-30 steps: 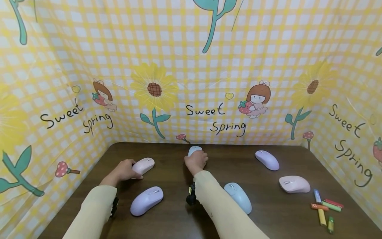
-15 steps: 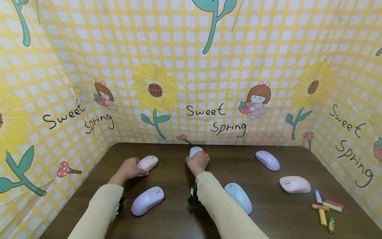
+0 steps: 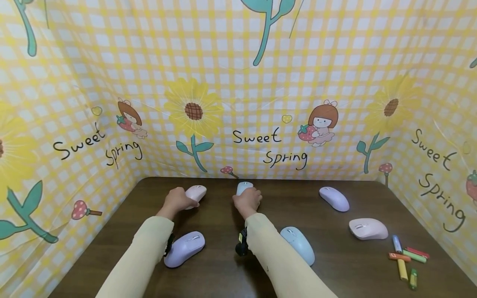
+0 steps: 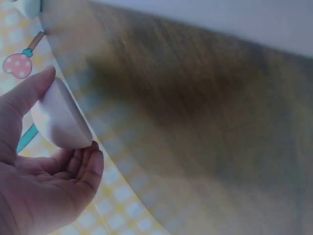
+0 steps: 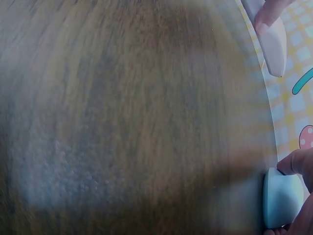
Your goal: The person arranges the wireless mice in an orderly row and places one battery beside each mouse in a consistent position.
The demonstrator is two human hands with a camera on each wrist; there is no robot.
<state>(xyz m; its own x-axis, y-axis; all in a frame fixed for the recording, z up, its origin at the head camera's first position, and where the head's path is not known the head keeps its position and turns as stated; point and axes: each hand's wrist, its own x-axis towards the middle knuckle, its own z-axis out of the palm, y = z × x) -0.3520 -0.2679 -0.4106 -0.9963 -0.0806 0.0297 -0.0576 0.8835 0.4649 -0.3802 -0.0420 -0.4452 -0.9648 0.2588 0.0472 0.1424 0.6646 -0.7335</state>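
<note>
My left hand (image 3: 177, 200) grips a pale pink mouse (image 3: 196, 193) by its sides near the back left of the table. In the left wrist view, thumb and fingers pinch this pink mouse (image 4: 61, 117) from opposite edges. At the back middle, my right hand (image 3: 247, 202) holds a light blue mouse (image 3: 244, 186), whose front end shows past the fingers. The right wrist view has the blue mouse (image 5: 283, 199) between thumb and fingers, low against the table. A purple mouse (image 3: 186, 248) lies under the left forearm's right side, partly covered by the wrist camera.
Beside the right sleeve lies another light blue mouse (image 3: 299, 245), partly hidden. A second purple mouse (image 3: 334, 199) and a second pink mouse (image 3: 368, 229) sit on the right. Several colourful batteries (image 3: 406, 256) lie near them. Patterned cloth (image 3: 261, 103) walls the dark table (image 3: 231, 273).
My left hand has carried the pink mouse away from me and to the right, toward the table's back edge. The right hand and its blue mouse have stayed almost still.
</note>
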